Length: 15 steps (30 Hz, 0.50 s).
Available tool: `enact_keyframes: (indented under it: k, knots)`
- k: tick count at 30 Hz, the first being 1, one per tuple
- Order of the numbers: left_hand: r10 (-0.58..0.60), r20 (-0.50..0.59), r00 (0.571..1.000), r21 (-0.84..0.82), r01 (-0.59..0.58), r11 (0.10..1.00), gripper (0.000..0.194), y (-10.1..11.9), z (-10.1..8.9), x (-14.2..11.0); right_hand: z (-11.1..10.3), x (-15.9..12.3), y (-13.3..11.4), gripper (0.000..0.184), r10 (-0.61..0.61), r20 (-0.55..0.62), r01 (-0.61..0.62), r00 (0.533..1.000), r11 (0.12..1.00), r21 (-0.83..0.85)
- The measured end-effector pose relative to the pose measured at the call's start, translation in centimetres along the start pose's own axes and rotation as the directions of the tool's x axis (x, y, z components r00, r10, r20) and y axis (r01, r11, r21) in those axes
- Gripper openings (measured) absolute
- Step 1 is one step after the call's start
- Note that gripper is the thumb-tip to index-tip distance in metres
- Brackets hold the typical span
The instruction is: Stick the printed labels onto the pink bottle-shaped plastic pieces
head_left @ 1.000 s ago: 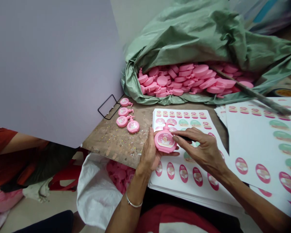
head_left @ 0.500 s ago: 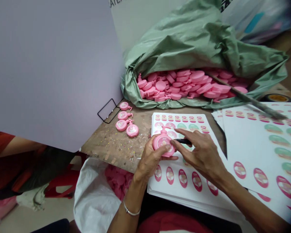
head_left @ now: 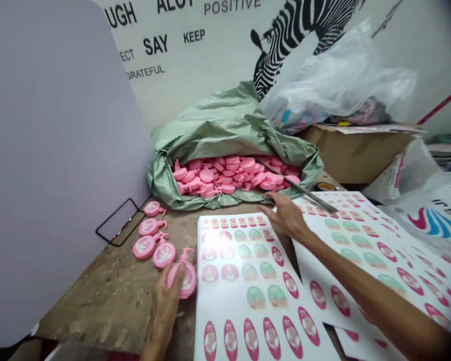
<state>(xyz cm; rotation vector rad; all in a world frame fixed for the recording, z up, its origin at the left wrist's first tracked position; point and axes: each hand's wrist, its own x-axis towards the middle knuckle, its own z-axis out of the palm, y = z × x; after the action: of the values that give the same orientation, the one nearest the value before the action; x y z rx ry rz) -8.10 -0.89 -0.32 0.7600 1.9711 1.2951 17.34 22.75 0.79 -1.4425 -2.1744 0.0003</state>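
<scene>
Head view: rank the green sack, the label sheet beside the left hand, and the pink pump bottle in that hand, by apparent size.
Green sack and label sheet: too close to rank, sheet nearer camera.
Then pink pump bottle.

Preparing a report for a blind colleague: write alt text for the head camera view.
The person's left hand holds a pink plastic bottle-shaped piece bearing a label, beside four similar pieces on a worn wooden table. The right hand lies between sheets of printed oval labels, below a green bag heaped with pink pieces.
</scene>
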Motion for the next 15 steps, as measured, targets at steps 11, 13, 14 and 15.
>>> enact_keyframes:
  k: [11,13,14,15]
  knots:
    - [0.719,-0.289,0.632,0.698,-0.375,0.61,0.031,-1.2,-0.7,3.8,0.5,7.6,3.7,0.018,-0.053,-0.055,0.048,0.997,0.996,-0.078]
    - [0.754,-0.196,0.627,0.559,-0.561,0.611,0.024,0.0,1.0,2.5,-0.5,5.1,1.3,0.027,-0.059,-0.049,0.059,0.997,0.998,0.011]
    - [0.768,-0.167,0.618,0.545,-0.591,0.594,0.023,0.7,2.1,1.7,-1.0,3.6,-0.3,0.033,-0.07,-0.031,0.073,0.997,0.994,0.081]
    - [0.756,-0.121,0.644,0.546,-0.592,0.592,0.027,1.4,3.3,0.9,-1.5,1.9,-2.0,0.037,-0.054,-0.004,0.053,0.999,0.962,0.267]
